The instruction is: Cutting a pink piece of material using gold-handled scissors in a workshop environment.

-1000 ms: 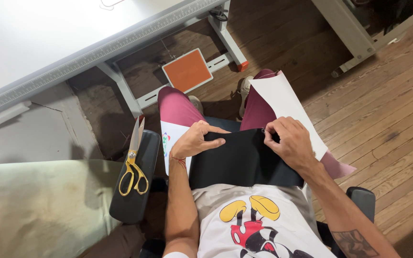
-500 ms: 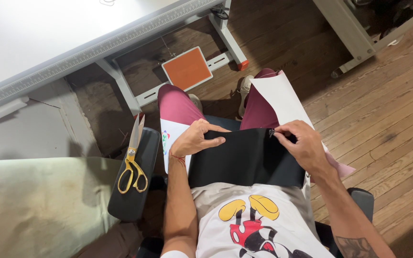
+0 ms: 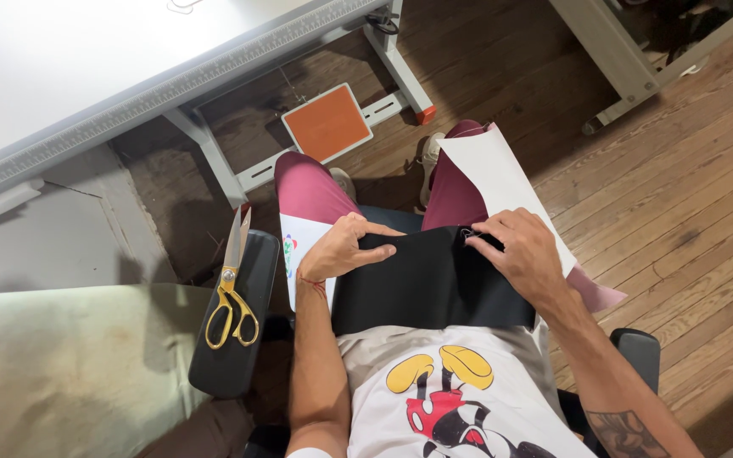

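Seated person, view straight down onto the lap. Biggest first: white work table (image 3: 86, 59) across far left, its grey steel frame (image 3: 214, 161) running down to the plank floor (image 3: 680, 187), an orange foot pedal (image 3: 327, 122) set on the frame's low crossbar. Pale green upholstery (image 3: 53, 365) fills near left. On the lap, a black fabric panel (image 3: 430, 284) lies flat over maroon trousers (image 3: 307, 187), with white paper sheets (image 3: 502, 174) under it, sticking out far right and at the left edge. Left hand (image 3: 343, 248) is curled, thumb on top of the panel's far left corner and fingers tucked beneath, pinching it. Right hand (image 3: 523, 253) is bent over the far right corner, fingertips closed on the edge around a small dark bit I can't make out. Gold-handled scissors (image 3: 231, 284) rest on the black armrest (image 3: 235, 322), blades pointing far, just left of the left forearm. Judgement: keep both corner pinches level and the far edge taut so the panel stays square on the paper; slack between the hands would let it creep. Room is tight left, where scissors sit near the elbow; the right armrest (image 3: 638, 348) hems the near right; open floor lies far right.
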